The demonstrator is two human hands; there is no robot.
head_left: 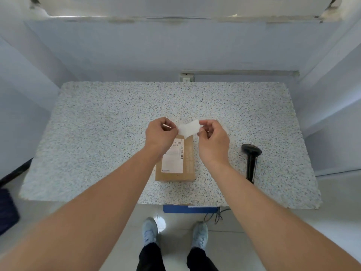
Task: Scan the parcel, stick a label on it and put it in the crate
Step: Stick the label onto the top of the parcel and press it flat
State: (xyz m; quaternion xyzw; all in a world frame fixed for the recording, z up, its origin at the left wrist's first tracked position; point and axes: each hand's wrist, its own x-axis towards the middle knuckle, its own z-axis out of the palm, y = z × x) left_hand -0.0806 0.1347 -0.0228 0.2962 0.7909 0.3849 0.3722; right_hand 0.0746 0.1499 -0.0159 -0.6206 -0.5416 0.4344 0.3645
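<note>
A brown cardboard parcel (187,163) lies flat on the speckled table (97,133), with a white shipping label and barcode on its top face. Above its far end I hold a small blank white label (188,128) between both hands. My left hand (160,133) pinches the label's left end and my right hand (213,141) pinches its right end. The label hangs in the air, apart from the parcel. A black handheld scanner (251,159) lies on the table to the right of the parcel. No crate is clearly in view.
A blue object (190,209) sticks out under the table's front edge, with a cable beside it. A dark blue thing (6,210) sits at the far left edge. White walls close in the table's back and sides. My feet stand below the table edge.
</note>
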